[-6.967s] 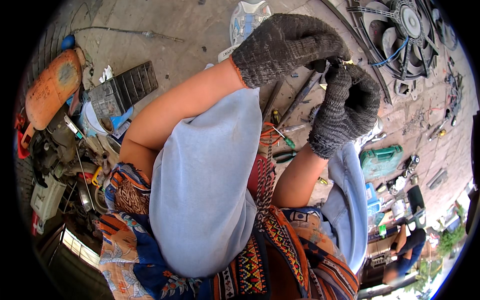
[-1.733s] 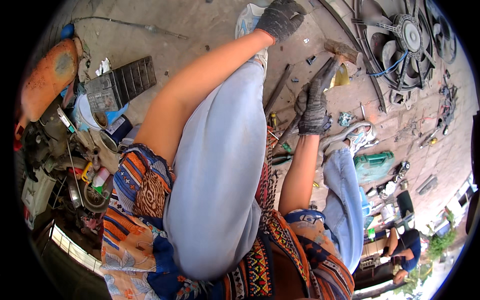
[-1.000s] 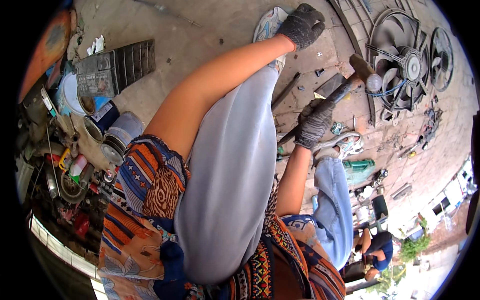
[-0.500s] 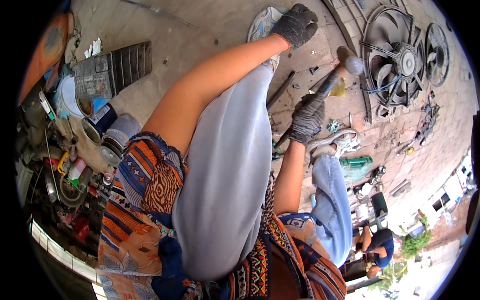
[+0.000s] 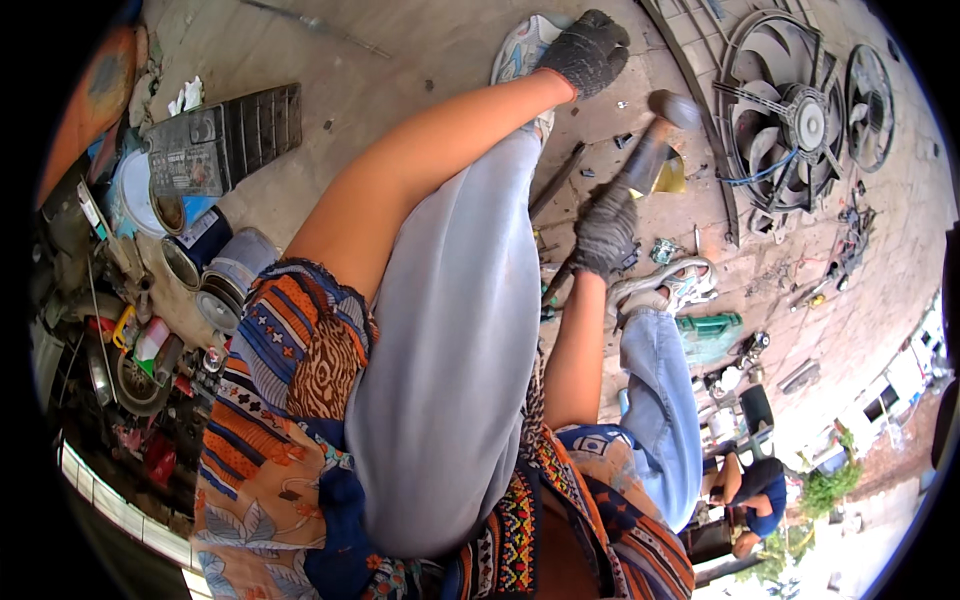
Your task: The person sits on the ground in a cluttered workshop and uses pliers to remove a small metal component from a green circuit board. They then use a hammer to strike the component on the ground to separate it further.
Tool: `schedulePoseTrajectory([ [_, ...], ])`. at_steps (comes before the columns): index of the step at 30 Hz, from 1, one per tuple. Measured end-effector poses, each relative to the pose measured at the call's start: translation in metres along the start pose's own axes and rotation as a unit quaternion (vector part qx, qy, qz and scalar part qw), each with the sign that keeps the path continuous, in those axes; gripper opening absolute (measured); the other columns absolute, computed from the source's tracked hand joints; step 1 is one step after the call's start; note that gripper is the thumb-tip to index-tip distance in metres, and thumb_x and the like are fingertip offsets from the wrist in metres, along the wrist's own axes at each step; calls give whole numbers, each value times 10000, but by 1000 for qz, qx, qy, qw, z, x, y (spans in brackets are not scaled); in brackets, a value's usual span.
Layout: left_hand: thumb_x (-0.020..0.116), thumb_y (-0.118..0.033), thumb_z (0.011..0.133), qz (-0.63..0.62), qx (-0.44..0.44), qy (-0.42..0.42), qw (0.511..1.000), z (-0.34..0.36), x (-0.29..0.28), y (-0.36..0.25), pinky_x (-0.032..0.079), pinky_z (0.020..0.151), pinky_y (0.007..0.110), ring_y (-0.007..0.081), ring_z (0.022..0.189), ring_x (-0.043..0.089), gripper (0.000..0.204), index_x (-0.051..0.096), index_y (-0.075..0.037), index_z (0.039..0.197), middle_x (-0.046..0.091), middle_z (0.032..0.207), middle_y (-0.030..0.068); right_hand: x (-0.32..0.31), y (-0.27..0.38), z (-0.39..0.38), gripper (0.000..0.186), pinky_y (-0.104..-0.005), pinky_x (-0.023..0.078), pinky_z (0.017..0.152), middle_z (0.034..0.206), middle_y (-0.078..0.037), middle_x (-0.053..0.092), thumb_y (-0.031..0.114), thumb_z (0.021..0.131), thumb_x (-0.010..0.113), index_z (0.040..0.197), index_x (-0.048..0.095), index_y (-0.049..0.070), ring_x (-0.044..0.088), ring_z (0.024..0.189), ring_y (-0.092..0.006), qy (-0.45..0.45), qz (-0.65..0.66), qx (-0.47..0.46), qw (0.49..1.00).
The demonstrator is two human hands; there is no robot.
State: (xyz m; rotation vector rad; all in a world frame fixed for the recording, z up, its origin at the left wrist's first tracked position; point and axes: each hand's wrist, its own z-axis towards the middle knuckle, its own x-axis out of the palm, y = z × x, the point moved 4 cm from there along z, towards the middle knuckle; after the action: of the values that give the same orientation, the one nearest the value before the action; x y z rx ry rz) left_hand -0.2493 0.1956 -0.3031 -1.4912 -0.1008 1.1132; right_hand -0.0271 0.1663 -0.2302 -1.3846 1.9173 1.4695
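Observation:
My right hand, in a dark grey knit glove, is wrapped around the handle of a hammer. Its head is up and to the right of my fist, above the ground. The tail of the handle sticks out below the fist. My left hand, gloved alike, is closed just right of my left shoe at the top of the view. Whatever its curled fingers hold, if anything, is hidden. Beneath the hammer lies a yellow flat piece, and a dark metal bar lies between the hands.
A large radiator fan lies to the right with a smaller fan ring. A green case is beyond my right shoe. At left are a black plastic box and cans. Another person sits at lower right.
The hammer head has shifted up and to the left, and my right hand has moved slightly left with it. My left hand stays nearly in place beside the shoe.

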Motion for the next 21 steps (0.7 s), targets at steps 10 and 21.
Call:
schedulePoseTrajectory([
  [10,593,-261,749,138,79,190,969,-13,18,-18,446,825,414,294,982,526,224,611,-101,905,544,1033,114,24,-41,-23,491,-243,334,366,561,-24,520,543,862,476,684,544,91,459,423,-112,12,340,381,860],
  [21,619,-212,727,207,88,242,944,-15,54,-15,460,845,410,284,1038,519,242,609,-112,947,546,1095,120,24,-75,-30,469,-252,293,347,505,-9,483,546,845,508,665,542,114,418,373,-121,14,324,320,890],
])
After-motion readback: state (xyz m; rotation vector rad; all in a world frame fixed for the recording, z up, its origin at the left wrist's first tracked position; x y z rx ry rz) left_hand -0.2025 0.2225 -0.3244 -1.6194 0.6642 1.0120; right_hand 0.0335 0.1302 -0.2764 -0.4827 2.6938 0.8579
